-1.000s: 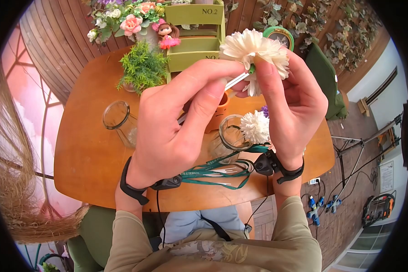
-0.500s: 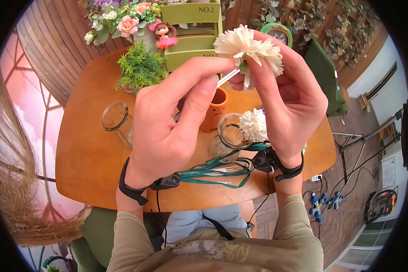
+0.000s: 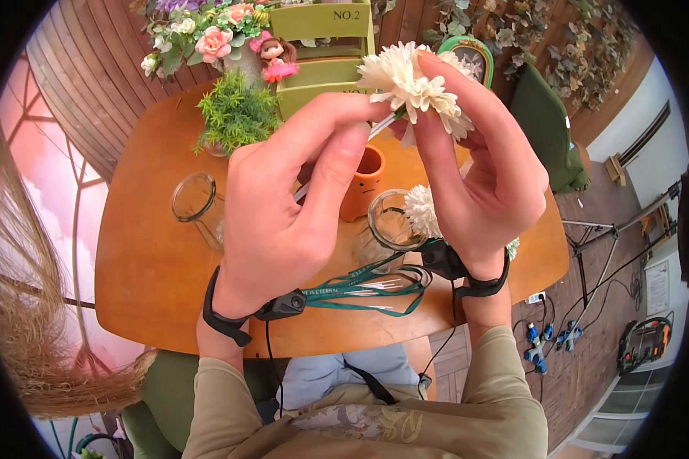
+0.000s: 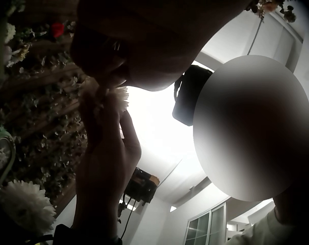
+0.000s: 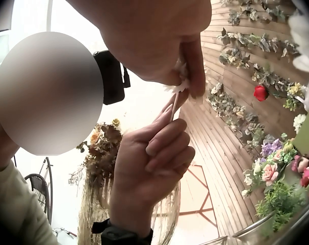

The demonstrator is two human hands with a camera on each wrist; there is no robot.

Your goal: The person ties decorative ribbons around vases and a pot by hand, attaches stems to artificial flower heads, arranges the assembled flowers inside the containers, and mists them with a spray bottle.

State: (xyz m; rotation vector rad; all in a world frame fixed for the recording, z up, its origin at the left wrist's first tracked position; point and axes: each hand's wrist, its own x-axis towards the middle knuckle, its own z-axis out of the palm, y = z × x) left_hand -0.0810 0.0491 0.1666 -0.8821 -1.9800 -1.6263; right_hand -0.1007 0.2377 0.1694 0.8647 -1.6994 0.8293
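Up in front of the chest, my left hand (image 3: pixel 279 195) pinches a thin white stick (image 3: pixel 383 125) between thumb and index finger. The stick's upper end meets the small green base (image 3: pixel 400 112) under a cream-white artificial flower (image 3: pixel 413 76). My right hand (image 3: pixel 494 180) grips that flower, thumb beneath it and index finger over its petals. In the right wrist view, the stick (image 5: pixel 174 106) runs from the left hand (image 5: pixel 154 163) to the flower. Below the hands stand an orange pot (image 3: pixel 364 187) with a drawn face and a glass jar (image 3: pixel 383 237) beside another white flower (image 3: pixel 421 212).
On the wooden table (image 3: pixel 145 283), green ribbons (image 3: pixel 329 293) lie with several white sticks (image 3: pixel 379 288) near the front edge. Another glass jar (image 3: pixel 194 200) stands left, behind it a green plant (image 3: pixel 237 111), a doll (image 3: pixel 277 60) and a green stand (image 3: pixel 321 73).
Both hands have shifted slightly left. My right index finger has moved over the flower's top, the flower has tilted, and less of the stick shows between the left fingertips and the flower.
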